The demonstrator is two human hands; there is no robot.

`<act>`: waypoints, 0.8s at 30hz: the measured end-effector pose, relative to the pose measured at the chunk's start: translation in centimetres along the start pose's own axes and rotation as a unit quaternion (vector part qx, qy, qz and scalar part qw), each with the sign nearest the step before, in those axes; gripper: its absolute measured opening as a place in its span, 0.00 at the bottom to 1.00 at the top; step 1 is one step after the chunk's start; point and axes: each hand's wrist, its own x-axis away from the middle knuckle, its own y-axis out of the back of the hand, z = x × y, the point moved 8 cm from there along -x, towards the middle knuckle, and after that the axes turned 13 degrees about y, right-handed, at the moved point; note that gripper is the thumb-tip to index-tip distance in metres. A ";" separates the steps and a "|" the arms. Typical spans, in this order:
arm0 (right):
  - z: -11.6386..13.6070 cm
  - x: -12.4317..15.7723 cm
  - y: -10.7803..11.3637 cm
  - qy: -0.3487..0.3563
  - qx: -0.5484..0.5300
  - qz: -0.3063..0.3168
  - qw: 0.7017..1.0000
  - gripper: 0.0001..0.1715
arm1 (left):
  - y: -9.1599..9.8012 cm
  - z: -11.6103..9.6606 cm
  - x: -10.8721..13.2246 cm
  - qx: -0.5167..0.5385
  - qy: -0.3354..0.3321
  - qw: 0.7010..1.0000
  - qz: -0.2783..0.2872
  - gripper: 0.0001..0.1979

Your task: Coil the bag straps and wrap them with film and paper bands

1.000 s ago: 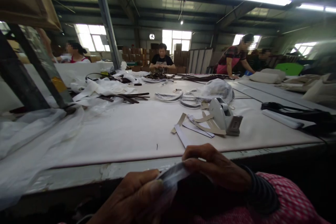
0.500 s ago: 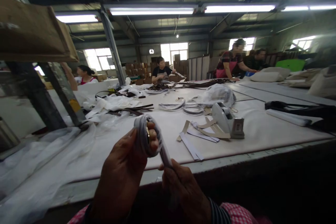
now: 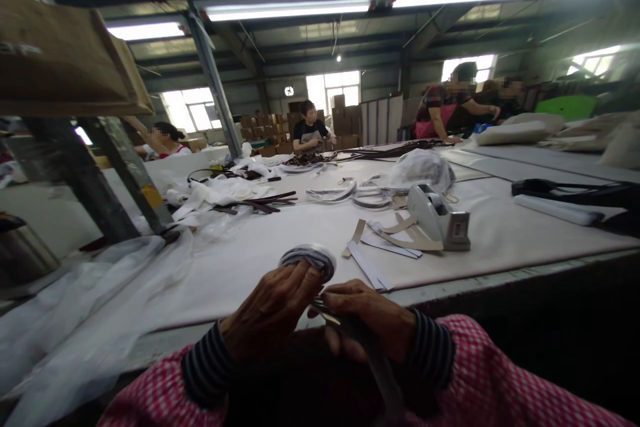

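Note:
A grey strap wound into a coil [image 3: 314,255], apparently in clear plastic, lies tilted near the table's front edge. My left hand [image 3: 275,300] grips it, with the fingers laid over its near side and top. Close beside, my right hand [image 3: 373,313] pinches the strap's loose tail [image 3: 383,370], which hangs down toward my lap. A small shiny piece, perhaps metal, shows at those right fingertips. The left thumb is hidden behind the hand. Right of the coil, white and beige paper strips [image 3: 367,260] lie beside a grey tape dispenser [image 3: 434,217].
More coiled grey straps [image 3: 333,193] and a clear plastic bag [image 3: 425,170] lie farther back. Brown straps [image 3: 270,200] and plastic sheeting [image 3: 135,280] are on the left. A black item [image 3: 560,188] lies right. Several people work beyond the table; a post [image 3: 125,173] stands left.
The coil has come down and tipped flatter. My left fingers, formerly through its middle, now lie over it. My right hand has moved up and right along with the strap's tail.

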 end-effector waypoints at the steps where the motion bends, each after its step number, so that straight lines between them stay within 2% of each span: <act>1: 0.5 0.1 0.1 -0.019 0.025 0.020 0.999 0.26 | -0.2 0.1 0.2 0.001 -0.002 1.000 0.021 0.07; 3: 1.6 0.3 0.3 -0.045 0.085 0.057 0.994 0.23 | -0.4 0.5 0.5 0.017 0.005 0.998 0.055 0.04; 6: 4.0 0.1 1.3 -0.013 0.245 0.079 0.966 0.22 | -0.8 1.3 1.0 0.054 0.036 0.994 0.092 0.11; 8: 6.0 0.0 1.8 0.041 0.384 0.083 0.919 0.19 | -1.0 2.0 1.5 0.078 0.072 0.989 0.105 0.11; 10: 7.7 0.3 1.8 0.087 0.495 0.095 0.859 0.13 | -1.0 2.8 2.0 0.121 0.128 0.977 0.123 0.12; 12: 8.9 0.7 1.3 0.118 0.569 0.116 0.805 0.08 | -0.7 3.3 2.2 0.198 0.182 0.952 0.143 0.13; 13: 9.4 0.9 1.0 0.128 0.598 0.128 0.781 0.09 | -0.4 3.4 2.2 0.246 0.205 0.935 0.150 0.13; 15: 10.2 1.2 0.2 0.147 0.644 0.137 0.738 0.12 | 0.1 3.8 2.0 0.346 0.258 0.885 0.172 0.14; 16: 10.5 1.4 -0.2 0.152 0.657 0.137 0.726 0.14 | 0.1 4.1 2.0 0.396 0.294 0.850 0.187 0.16; 18: 11.1 1.6 -0.9 0.166 0.658 0.125 0.724 0.17 | -0.4 4.6 2.1 0.485 0.365 0.763 0.223 0.17; 20: 11.6 1.8 -1.7 0.188 0.637 0.102 0.741 0.20 | -0.7 4.6 2.2 0.560 0.394 0.689 0.236 0.18; 22: 11.8 1.8 -2.5 0.215 0.614 0.080 0.755 0.24 | -0.4 4.5 1.8 0.617 0.386 0.655 0.204 0.19; 24: 11.6 1.7 -3.0 0.238 0.589 0.055 0.771 0.26 | 0.2 5.0 1.6 0.647 0.387 0.648 0.105 0.19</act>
